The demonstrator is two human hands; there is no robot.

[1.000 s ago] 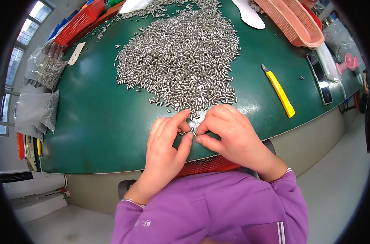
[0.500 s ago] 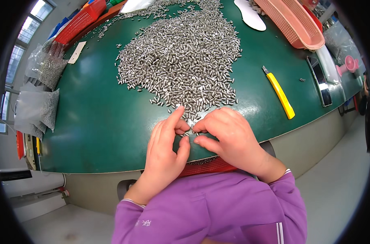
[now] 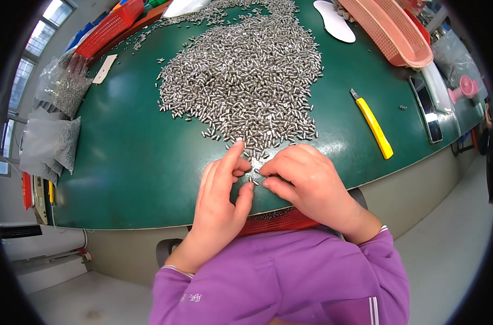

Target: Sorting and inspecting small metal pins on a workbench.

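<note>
Head view, metal pieces (image 3: 255, 182): a few small silver ones lie on the worktop (image 3: 121, 168) between your fingertips, just in front of the heap (image 3: 241, 81).
Left hand (image 3: 216, 192): partly open, thumb apart from your curled fingers, index pointing at the heap; no firm grip shows, but I cannot see beneath the fingers.
Right hand (image 3: 306, 176): half curled, a narrow gap between thumb and index, tips beside a piece; whether you touch it, I cannot tell.
Heap's tip: it reaches close to your left index, so a nudge could mix loose pieces into it.
Near edge: too hard a flick could send a piece over, into the red basket (image 3: 281, 223) or onto the floor (image 3: 89, 298).
Yellow cutter (image 3: 374, 129): its blade looks exposed; a careless reach rightward could nick you.
Green surface: smooth and glossy, so pieces may roll.
Room: windows (image 3: 39, 39) and filled bags (image 3: 67, 146) at left; phone (image 3: 426, 111) and pink basket (image 3: 376, 40) at right.
</note>
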